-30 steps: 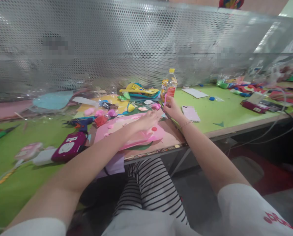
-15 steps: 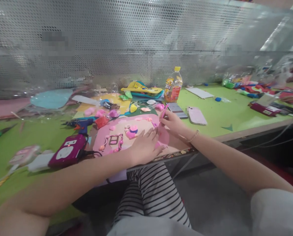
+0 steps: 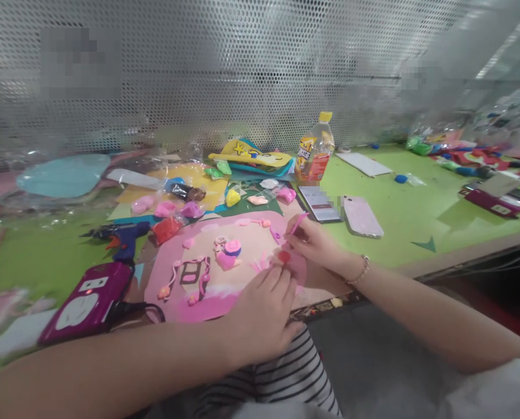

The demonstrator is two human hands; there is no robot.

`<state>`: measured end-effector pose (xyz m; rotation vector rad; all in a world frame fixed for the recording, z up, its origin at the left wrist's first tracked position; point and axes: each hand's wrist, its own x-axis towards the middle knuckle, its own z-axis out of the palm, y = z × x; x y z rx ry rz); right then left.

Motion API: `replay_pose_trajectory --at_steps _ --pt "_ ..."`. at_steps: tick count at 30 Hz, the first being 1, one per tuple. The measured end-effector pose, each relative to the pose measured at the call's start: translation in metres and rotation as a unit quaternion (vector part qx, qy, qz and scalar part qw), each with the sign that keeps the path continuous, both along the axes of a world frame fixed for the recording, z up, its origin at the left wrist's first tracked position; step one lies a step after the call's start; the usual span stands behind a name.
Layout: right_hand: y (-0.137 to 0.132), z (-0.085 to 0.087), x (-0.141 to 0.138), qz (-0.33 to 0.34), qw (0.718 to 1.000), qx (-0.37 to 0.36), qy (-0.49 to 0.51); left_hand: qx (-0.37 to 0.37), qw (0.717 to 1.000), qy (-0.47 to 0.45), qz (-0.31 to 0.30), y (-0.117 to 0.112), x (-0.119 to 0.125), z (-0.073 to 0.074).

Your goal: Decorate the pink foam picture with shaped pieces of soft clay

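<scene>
A pink board (image 3: 159, 291) with a beige middle lies in front of me, decorated with clay: a snail with a blue and pink shell (image 3: 232, 248), a dark window shape (image 3: 191, 272) edged with pink strips, and small orange-pink blobs. My left hand (image 3: 264, 308) rests palm down over the board's near right edge, fingers stretched out, with a round red piece (image 3: 284, 256) just beyond its fingertips. At the board's right side, my right hand (image 3: 316, 247) pinches a thin pink tool or strip (image 3: 301, 222); its exact kind is unclear.
A purple power box (image 3: 89, 302), a blue glue gun (image 3: 124, 240) and bagged clay lumps (image 3: 166, 230) stand left and behind the board. A drink bottle (image 3: 316, 152), a dark phone (image 3: 319, 203) and a pale phone case (image 3: 362, 216) are beyond my right hand.
The view has moved closer to the board. My left hand has drawn back toward the near edge, uncovering the red piece and pink strands. My right hand keeps hold of the thin pink item.
</scene>
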<state>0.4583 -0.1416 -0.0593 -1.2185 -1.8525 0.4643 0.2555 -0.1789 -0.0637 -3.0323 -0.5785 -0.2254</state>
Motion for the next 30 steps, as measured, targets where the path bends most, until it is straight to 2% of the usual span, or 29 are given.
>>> replay_pose_trajectory --at_steps 8,20,23,27,30 --pt "-0.0009 0.0012 0.0027 0.038 0.998 0.008 -0.046 -0.019 1.0 0.006 -0.002 0.0017 -0.0008 0.0039" --pt "-0.0056 0.0076 0.0035 0.07 0.993 0.028 -0.09 -0.082 0.997 0.0 -0.001 0.007 -0.0055 -0.0047" --pt "-0.005 0.0071 0.0039 0.072 0.993 0.026 -0.091 -0.083 0.997 0.002 -0.006 0.007 -0.0043 -0.0057" --pt "-0.004 0.0048 0.0038 0.04 0.995 0.022 -0.085 -0.071 0.997 0.005 -0.006 0.0057 -0.003 -0.0053" --pt "-0.0049 0.0051 0.0034 0.058 0.992 0.029 -0.111 -0.042 0.999 0.0 -0.004 0.0038 -0.0023 -0.0028"
